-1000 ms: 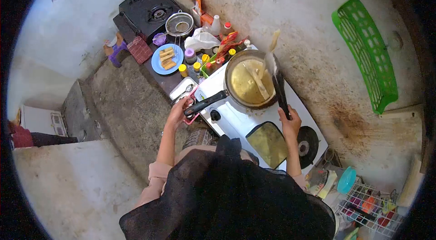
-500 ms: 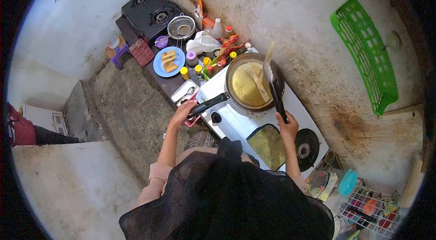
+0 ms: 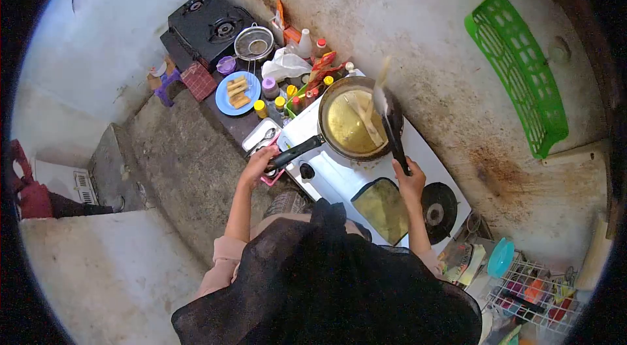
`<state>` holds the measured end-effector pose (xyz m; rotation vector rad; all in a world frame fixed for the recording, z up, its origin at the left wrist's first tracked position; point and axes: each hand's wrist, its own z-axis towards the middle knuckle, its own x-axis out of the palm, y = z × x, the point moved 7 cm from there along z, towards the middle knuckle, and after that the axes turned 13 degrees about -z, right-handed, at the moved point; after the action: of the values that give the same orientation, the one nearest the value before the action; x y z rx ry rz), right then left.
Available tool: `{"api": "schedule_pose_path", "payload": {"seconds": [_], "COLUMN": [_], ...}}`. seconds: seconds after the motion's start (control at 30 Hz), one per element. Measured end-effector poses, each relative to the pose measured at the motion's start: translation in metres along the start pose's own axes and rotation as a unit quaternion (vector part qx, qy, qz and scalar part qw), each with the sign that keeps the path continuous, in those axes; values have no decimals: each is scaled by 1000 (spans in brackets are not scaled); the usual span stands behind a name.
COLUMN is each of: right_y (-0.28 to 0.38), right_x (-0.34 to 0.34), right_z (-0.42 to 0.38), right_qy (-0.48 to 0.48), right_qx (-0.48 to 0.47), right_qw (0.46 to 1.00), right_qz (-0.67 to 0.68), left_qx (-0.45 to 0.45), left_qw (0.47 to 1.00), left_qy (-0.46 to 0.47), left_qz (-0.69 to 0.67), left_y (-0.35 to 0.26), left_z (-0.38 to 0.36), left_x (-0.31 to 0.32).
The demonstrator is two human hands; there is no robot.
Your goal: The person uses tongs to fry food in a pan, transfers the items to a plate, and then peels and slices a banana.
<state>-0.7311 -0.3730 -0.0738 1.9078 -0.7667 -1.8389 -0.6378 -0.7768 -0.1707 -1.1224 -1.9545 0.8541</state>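
A frying pan point(image 3: 339, 129) full of yellow oil sits on a white two-burner stove point(image 3: 330, 172). My left hand point(image 3: 259, 163) grips the pan's black handle point(image 3: 294, 152). My right hand point(image 3: 410, 183) holds black tongs point(image 3: 392, 129) over the pan's right side. The tongs pinch a pale long roll point(image 3: 379, 80) that sticks up above the oil. Another pale roll point(image 3: 362, 118) lies in the oil.
A blue plate point(image 3: 225, 102) with fried rolls, a wire strainer point(image 3: 254, 43), sauce bottles point(image 3: 287, 94) and a black gas stove point(image 3: 208, 24) stand at the back left. A green basket point(image 3: 516, 71) leans on the wall. A wire rack point(image 3: 532, 293) is at the lower right.
The tongs with the pale roll have come lower and nearer the pan. The whole view has shifted slightly; my left hand stays on the handle.
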Motion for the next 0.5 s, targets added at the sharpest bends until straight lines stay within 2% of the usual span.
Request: {"api": "schedule_pose_path", "payload": {"seconds": [0.17, 0.37, 0.47, 0.5], "right_y": [10, 6, 19, 16], "right_x": [-6, -1, -5, -5], "right_z": [1, 3, -3, -3], "right_qy": [17, -8, -5, -12], "right_qx": [32, -2, 37, 22], "right_qw": [999, 1000, 999, 1000], "right_qz": [-24, -28, 17, -8], "left_qx": [25, 26, -76, -98], "left_qw": [1000, 994, 993, 985], "left_qy": [-1, 5, -61, -97], "left_qz": [16, -103, -73, -107], "left_y": [1, 17, 44, 87], "left_z": [6, 12, 0, 22], "left_x": [-8, -21, -38, -64]}}
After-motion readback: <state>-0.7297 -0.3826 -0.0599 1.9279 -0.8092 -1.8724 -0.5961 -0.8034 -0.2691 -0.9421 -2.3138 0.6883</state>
